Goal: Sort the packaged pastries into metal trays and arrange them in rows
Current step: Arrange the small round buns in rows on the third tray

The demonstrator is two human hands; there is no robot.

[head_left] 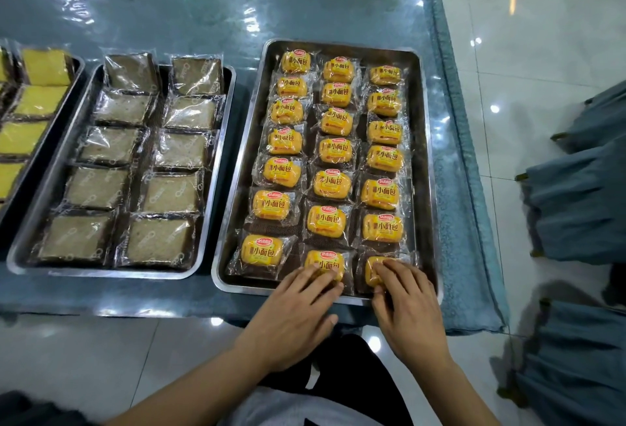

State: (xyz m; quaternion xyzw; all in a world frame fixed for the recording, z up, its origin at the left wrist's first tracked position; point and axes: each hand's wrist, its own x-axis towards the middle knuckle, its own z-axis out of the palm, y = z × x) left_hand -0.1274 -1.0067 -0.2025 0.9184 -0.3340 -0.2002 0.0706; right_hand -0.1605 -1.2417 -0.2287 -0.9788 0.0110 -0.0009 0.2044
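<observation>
From the head camera, a blue table (pixel 203 2) under clear plastic carries three metal trays side by side. The right tray (pixel 425 161) holds yellow buns (pixel 333 149) in clear wrappers with red and yellow print, laid in three rows running away from the person. The left hand (pixel 298 310) lies with straight fingers spread on the nearest bun of the middle row (pixel 325 263), pressing it flat rather than pinching it. The right hand (pixel 411 303) rests beside it on the nearest bun of the right row (pixel 372 268); its fingers lie over the wrapper with the thumb at the bun's near edge, and I cannot tell whether they clasp it or only press. The middle tray (pixel 216 141) holds brown cakes (pixel 172 193) in two rows. At the far left, the third tray (pixel 76 68) holds yellow cakes (pixel 39 100). Blue chair covers (pixel 576 208) stand on the white floor (pixel 508 35) to the right.
</observation>
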